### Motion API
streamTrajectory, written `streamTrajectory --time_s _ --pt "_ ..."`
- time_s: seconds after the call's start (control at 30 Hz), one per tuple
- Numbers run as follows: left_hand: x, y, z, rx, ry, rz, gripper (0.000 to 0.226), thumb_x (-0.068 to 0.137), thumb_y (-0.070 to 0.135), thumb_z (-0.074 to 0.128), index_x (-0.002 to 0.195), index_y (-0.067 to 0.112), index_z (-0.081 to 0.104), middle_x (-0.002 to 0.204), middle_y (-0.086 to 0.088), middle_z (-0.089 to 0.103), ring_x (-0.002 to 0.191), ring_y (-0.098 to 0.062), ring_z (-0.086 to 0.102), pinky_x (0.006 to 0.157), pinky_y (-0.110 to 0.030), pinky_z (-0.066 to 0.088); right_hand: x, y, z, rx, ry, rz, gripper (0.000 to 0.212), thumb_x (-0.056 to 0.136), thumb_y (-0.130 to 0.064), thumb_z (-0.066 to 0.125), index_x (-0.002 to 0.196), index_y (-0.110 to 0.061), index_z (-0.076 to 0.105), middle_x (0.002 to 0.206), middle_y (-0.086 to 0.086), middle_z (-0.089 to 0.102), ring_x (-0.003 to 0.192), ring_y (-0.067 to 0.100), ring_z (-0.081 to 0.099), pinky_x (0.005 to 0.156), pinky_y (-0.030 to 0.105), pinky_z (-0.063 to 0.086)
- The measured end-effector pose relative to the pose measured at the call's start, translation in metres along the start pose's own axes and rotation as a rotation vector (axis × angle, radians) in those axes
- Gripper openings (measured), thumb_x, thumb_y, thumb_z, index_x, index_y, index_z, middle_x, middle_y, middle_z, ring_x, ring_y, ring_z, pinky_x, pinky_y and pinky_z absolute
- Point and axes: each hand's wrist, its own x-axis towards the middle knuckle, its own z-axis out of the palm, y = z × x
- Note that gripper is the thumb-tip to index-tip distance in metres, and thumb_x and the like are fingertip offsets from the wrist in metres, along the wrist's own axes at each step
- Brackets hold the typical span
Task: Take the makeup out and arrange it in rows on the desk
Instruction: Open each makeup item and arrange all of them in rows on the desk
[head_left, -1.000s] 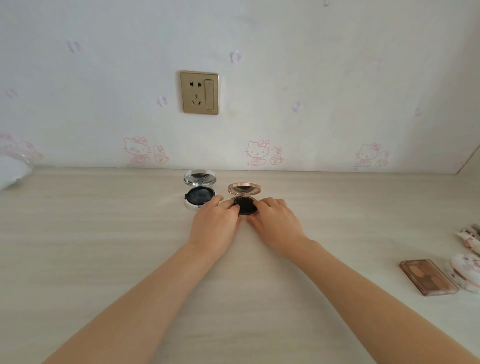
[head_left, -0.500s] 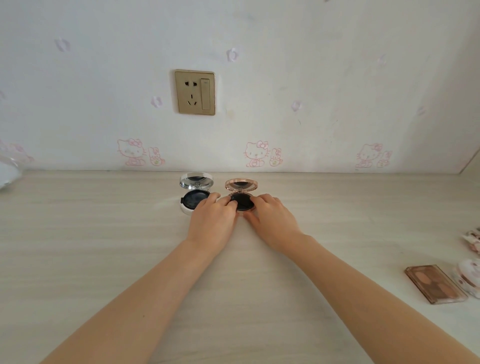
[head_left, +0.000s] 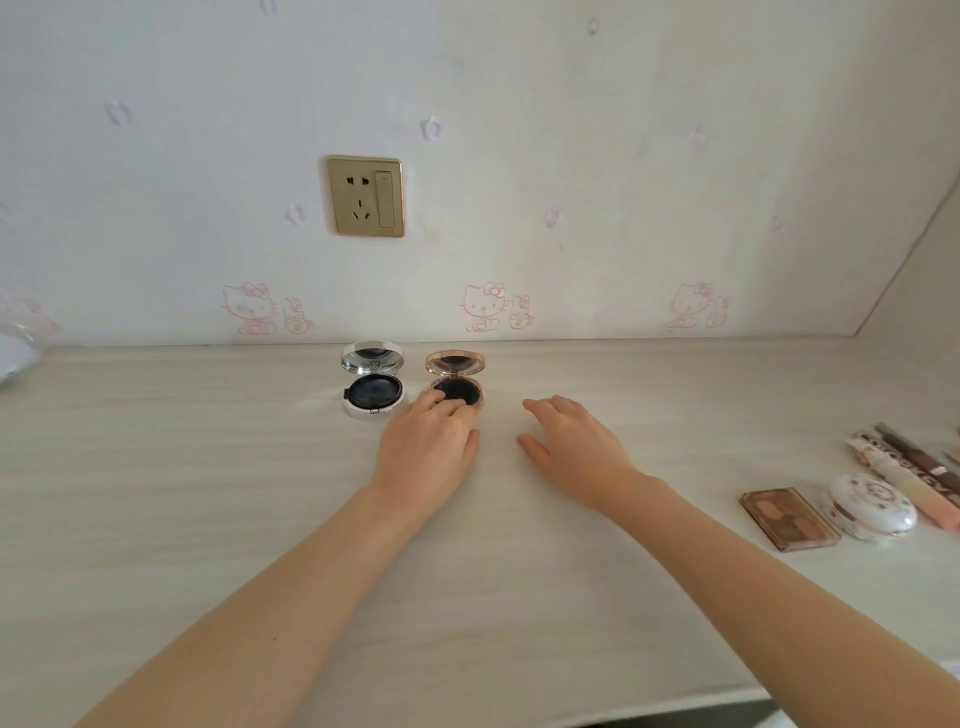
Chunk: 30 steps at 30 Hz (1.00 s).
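I see the rose-gold compact (head_left: 456, 382) lying open far back on the pale wood-grain worktop (head_left: 208, 519), close to the wall. Its round base lies flat and holds a black, matte-looking pad. The lid stands up behind the base on a hinge, its mirror ringed in shiny pink gold and facing me.

My left hand (head_left: 426, 447) is at the compact's near left edge. The fingers are curled down onto the rim of the base and cover part of the black pad, while the thumb lies apart on the worktop. My right hand (head_left: 571, 447) lies palm down to the right of the compact, clear of it. Its fingers are relaxed and loosely spread, and it holds nothing.

Just left of the rose-gold compact is a silver compact (head_left: 373, 382), also open, with a white base, a dark pad and a chrome-rimmed mirror. The two stand side by side without touching.

Well to the right of the rose-gold compact and nearer to me lie a brown eyeshadow palette (head_left: 788, 518), a round white case (head_left: 872, 506) with a pink pattern, and some pink and brown tubes (head_left: 904, 478).

On the wall above and to the left of the compact is a gold wall socket (head_left: 365, 196).
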Motion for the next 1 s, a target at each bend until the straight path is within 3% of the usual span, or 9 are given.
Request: streamTrajectory --time_s 0.27,0.7,0.87,1.0 --pt "-0.016 0.074 -0.009 -0.205 0.012 0.053 0.028 0.095 0.023 0.045 0.112 0.018 0.067 0.104 0.000 0.068 0.116 -0.016 0.050 0.079 -0.033 0.049 -0.078 0.053 -0.043 -0.063 0.055 0.068 0.046 0.098 -0.034 0.045 0.140 -0.015 0.042 0.137 0.003 0.049 0.133 0.020 0.037 0.103 0.032 0.035" --pt "-0.017 0.202 0.002 -0.510 -0.085 0.132 0.030 0.095 0.026 0.045 0.117 0.025 0.065 0.105 -0.009 0.065 0.105 -0.025 0.059 0.083 -0.036 0.049 -0.165 0.135 -0.098 -0.128 0.142 0.287 0.039 0.097 -0.031 0.047 0.133 -0.015 0.051 0.135 0.004 0.052 0.129 0.021 0.041 0.099 0.033 0.037" --pt "-0.002 0.244 0.003 -0.559 -0.105 0.214 0.026 0.095 0.026 0.047 0.110 0.023 0.067 0.101 -0.010 0.065 0.098 -0.029 0.060 0.077 -0.037 0.050 -0.179 0.169 -0.111 -0.128 0.204 0.437 0.037 0.097 -0.029 0.046 0.128 -0.011 0.055 0.126 0.010 0.058 0.120 0.031 0.048 0.094 0.040 0.042" --pt "0.017 0.272 0.007 -0.631 -0.158 0.185 0.027 0.095 0.025 0.047 0.113 0.023 0.067 0.109 -0.008 0.066 0.109 -0.025 0.055 0.085 -0.037 0.049 -0.182 0.193 -0.113 -0.054 0.197 0.557 0.035 0.096 -0.031 0.045 0.120 -0.010 0.059 0.108 0.010 0.065 0.108 0.032 0.054 0.087 0.040 0.045"
